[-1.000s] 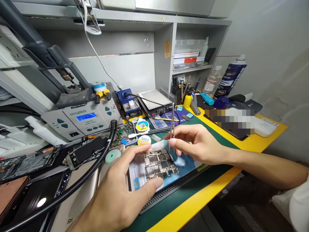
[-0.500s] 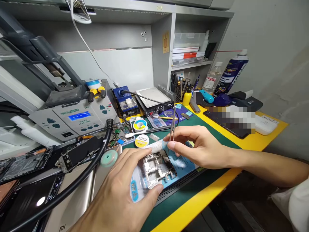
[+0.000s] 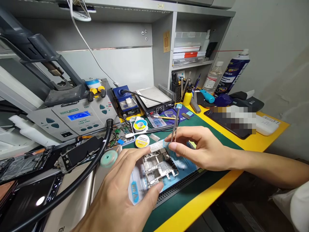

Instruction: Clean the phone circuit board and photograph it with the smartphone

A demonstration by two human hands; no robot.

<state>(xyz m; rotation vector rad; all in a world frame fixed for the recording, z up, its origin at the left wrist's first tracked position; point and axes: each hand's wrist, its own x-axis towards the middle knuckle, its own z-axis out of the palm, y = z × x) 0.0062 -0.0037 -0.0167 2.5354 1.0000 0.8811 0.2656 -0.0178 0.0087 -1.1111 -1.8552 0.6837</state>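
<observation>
A phone circuit board with metal shields lies over a blue and white work pad. My left hand curves around its left end, with the fingertips by the upper edge and the thumb at the lower edge, holding it. Pinched between the thumb and fingers of my right hand is a pair of metal tweezers, standing steeply. Their tips are hidden behind my fingers, so contact with the board cannot be made out. A perforated black edge shows along the pad's front.
At the left stands a rework station, its black hose arching past my left arm. Solder spools and a swab-tipped stick sit behind the board. Phones cover the left side; a yellow bottle stands at the back.
The tweezers have tilted, their upper end shifting right and slightly down. The circuit board's angle differs slightly between my left fingers and thumb. Both hands stay in nearly the same place.
</observation>
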